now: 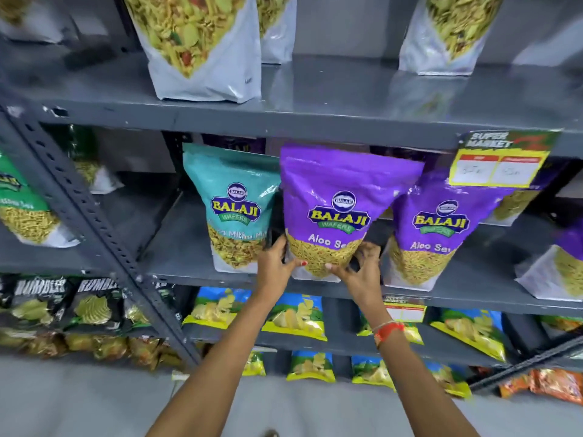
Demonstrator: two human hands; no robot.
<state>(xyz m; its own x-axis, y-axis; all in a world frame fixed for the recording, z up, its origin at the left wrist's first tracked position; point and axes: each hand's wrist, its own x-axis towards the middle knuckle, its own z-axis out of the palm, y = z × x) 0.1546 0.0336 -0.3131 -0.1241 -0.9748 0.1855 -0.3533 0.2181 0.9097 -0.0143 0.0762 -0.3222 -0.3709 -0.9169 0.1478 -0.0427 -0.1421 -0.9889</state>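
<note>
A purple Aloo Sev pouch (pixel 337 212) stands upright at the front of the middle grey shelf (pixel 176 257). My left hand (pixel 277 263) grips its lower left corner, thumb on the front. My right hand (pixel 359 269) grips the lower right corner, fingers curled round the side. A teal Balaji pouch (pixel 233 203) stands just to its left, and a second purple Aloo Sev pouch (pixel 435 228) just to its right.
White-bottomed snack pouches (pixel 202 45) stand on the shelf above. A yellow price tag (pixel 498 159) hangs from that shelf's edge at the right. Chip bags (pixel 296 313) fill the lower shelves. A slotted grey upright (pixel 94 222) runs diagonally at the left.
</note>
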